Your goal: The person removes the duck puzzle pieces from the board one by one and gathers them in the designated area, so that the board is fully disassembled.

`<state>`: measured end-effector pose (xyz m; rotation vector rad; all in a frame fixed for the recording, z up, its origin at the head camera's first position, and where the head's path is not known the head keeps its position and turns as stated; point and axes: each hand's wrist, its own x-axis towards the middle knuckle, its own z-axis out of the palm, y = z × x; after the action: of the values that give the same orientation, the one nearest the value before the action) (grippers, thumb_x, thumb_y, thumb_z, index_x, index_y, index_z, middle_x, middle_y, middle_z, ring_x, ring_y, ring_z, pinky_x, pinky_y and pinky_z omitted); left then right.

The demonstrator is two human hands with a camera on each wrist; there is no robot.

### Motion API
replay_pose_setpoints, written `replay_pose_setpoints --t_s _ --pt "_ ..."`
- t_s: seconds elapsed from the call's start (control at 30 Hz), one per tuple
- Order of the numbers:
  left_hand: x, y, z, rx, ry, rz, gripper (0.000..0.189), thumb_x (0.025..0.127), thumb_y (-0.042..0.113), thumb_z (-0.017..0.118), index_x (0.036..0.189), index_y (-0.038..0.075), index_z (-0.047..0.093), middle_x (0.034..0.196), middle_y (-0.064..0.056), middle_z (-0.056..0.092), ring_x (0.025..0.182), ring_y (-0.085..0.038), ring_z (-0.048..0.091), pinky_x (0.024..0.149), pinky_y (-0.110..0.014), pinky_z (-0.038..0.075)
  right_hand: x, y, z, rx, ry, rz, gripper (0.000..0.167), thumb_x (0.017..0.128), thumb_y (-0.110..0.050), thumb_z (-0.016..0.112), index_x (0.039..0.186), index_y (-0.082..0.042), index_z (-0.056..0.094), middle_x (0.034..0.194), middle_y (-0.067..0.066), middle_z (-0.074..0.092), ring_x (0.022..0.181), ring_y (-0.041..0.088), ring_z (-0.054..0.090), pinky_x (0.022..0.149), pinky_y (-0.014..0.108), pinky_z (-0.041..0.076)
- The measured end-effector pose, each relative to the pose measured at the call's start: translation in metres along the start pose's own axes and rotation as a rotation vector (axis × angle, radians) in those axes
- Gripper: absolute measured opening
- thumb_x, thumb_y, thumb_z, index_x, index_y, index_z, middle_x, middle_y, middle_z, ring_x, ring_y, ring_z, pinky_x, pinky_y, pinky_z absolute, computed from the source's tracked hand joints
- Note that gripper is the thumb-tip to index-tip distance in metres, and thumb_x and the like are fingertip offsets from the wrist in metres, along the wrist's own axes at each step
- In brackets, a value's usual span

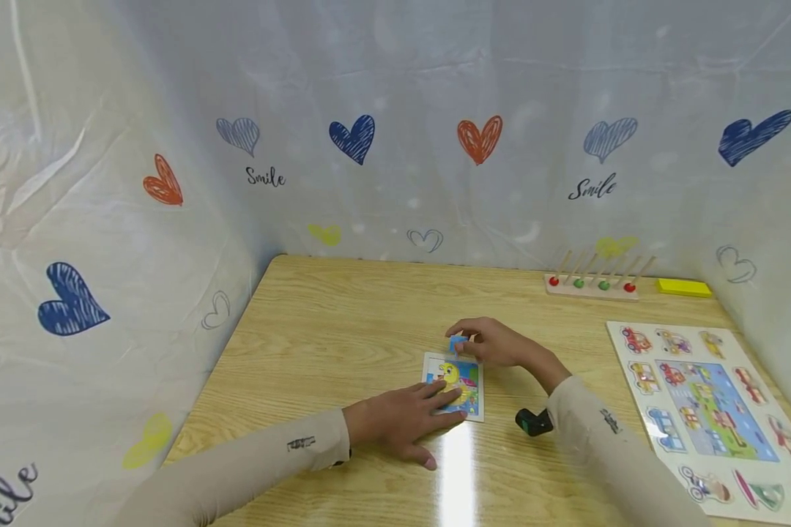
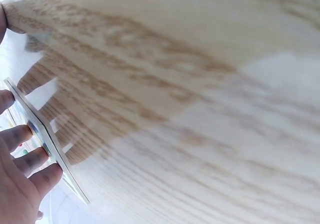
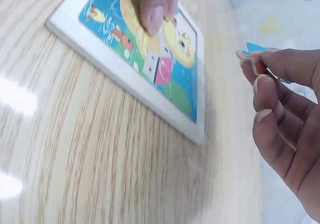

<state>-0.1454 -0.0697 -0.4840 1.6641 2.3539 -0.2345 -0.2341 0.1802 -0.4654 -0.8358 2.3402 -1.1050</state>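
A small jigsaw puzzle (image 1: 471,380) with a yellow duck picture and a white frame lies on the table. Spread over its lower left part, my left hand (image 1: 411,419) rests its fingertips on the picture, and the thumb lies off the frame. My right hand (image 1: 491,342) pinches a blue puzzle piece (image 1: 458,342) between thumb and fingers, just past the far edge of the frame. In the right wrist view that puzzle piece (image 3: 255,49) is off the board, its wooden edge showing. A pale gap shows in the picture's upper left.
On the right lies a large vehicle puzzle board (image 1: 655,395). A peg stand with beads (image 1: 592,287) and a yellow block (image 1: 683,288) are at the back right. A small black object (image 1: 532,422) sits beside the right sleeve. Hanging printed sheets enclose the table (image 1: 343,315).
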Motion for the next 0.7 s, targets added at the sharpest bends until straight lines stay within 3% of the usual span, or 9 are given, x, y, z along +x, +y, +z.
replay_pose_setpoints --t_s 0.27,0.5,0.7 --pt "0.001 0.000 0.004 0.011 -0.012 -0.011 0.085 0.097 0.073 0.035 0.163 0.024 0.013 0.169 -0.011 0.012 0.154 -0.037 0.017 0.121 -0.044 0.029 -0.019 0.019 -0.008 -0.023 0.080 0.028 0.037 0.103 -0.013 0.057 0.138 -0.002 0.059 0.120 0.016 0.066 0.064 0.013 0.055 0.058 0.028 0.049" --pt "0.002 0.001 0.004 -0.001 -0.012 -0.019 0.085 0.097 0.072 0.037 0.163 0.025 0.011 0.170 -0.010 0.010 0.155 -0.036 0.015 0.122 -0.044 0.027 -0.037 0.032 -0.015 -0.059 0.163 0.056 0.028 0.101 -0.014 0.061 0.126 -0.002 0.060 0.097 0.009 0.062 0.071 0.014 0.054 0.063 0.027 0.048" --pt "0.001 0.003 0.000 0.001 0.000 -0.019 0.085 0.097 0.071 0.039 0.163 0.024 0.015 0.169 -0.011 0.013 0.154 -0.036 0.018 0.121 -0.044 0.030 -0.048 0.041 -0.021 -0.060 0.227 0.072 0.019 0.100 -0.014 0.063 0.116 -0.005 0.065 0.091 0.006 0.065 0.067 0.013 0.054 0.060 0.027 0.047"
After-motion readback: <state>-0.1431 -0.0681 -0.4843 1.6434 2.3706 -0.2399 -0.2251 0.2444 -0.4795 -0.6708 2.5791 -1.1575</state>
